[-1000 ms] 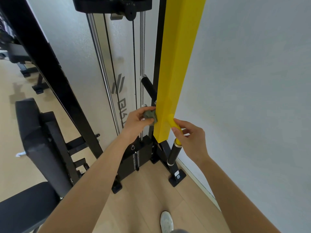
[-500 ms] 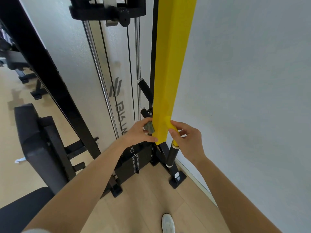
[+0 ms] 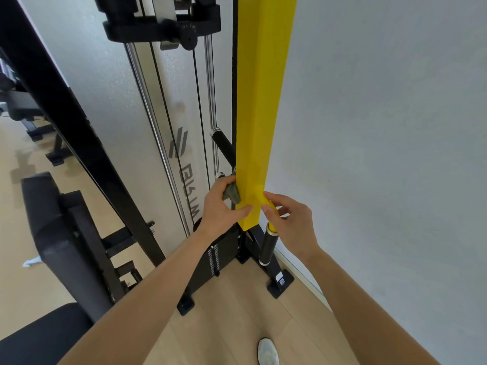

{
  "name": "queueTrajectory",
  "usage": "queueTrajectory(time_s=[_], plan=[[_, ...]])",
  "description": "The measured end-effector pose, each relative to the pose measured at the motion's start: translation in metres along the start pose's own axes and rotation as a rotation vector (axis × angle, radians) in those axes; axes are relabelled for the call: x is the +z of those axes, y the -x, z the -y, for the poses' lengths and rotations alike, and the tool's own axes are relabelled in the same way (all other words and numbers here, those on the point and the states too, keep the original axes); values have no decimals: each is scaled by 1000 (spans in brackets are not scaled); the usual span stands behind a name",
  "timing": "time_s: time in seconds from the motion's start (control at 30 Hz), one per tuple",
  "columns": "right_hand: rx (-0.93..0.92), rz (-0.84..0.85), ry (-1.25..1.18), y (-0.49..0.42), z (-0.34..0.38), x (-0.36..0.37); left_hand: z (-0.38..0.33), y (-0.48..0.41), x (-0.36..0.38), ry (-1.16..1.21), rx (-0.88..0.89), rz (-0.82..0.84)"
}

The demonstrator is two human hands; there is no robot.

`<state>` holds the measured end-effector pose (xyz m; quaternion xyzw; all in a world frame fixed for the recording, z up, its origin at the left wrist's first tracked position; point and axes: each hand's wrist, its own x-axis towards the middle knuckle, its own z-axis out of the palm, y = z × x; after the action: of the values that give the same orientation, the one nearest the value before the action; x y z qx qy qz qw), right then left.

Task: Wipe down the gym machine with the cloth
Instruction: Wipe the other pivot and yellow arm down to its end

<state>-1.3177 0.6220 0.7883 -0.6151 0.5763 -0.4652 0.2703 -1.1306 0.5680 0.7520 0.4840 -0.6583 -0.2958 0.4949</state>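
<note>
Low on the yellow post (image 3: 259, 127) of the machine (image 3: 158, 27), the left hand (image 3: 220, 206) grips a bunched grey-green cloth (image 3: 232, 193) and presses it to the post's left face, its thumb lying across the near face. Most of the cloth is hidden inside that hand. On the right, the right hand (image 3: 292, 225) pinches the post's near right corner, thumb on the front, fingers curled round beside the wall (image 3: 382, 154). Just below it a black peg (image 3: 267, 246) with a yellow cap slants up from the base, and another peg (image 3: 224, 147) juts out farther up, its inner end hidden behind the post. Left of the post run chrome rods (image 3: 155, 133) and thin cables down to the weight stack (image 3: 224, 256). A black beam (image 3: 66, 122) slants across the far left, with a padded bench (image 3: 52, 233) beneath it. A white shoe (image 3: 268, 351) stands on the wooden floor (image 3: 237, 312) nearest the camera.
</note>
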Motion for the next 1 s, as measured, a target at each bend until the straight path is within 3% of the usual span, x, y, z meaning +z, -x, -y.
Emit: queueTrajectory(time_s=[0.13, 0.37, 0.57, 0.7, 0.83, 1.0], plan=[[8, -6, -1, 1, -1, 1, 19, 9, 6, -62, -134, 119], [27, -2, 3, 2, 1, 1, 32, 24, -6, -99, -160, 190], [30, 0, 7, 8, 9, 2, -11, 57, -33, 210, -269, 59], [-102, -27, 15, 33, 28, -3, -54, 68, -41, 470, -289, 20], [-175, 192, -185, 55, 54, -16, -92, 76, -31, 524, -244, 88], [-179, 194, -179, 45, 42, -32, -112, 78, -13, 558, -255, 59]])
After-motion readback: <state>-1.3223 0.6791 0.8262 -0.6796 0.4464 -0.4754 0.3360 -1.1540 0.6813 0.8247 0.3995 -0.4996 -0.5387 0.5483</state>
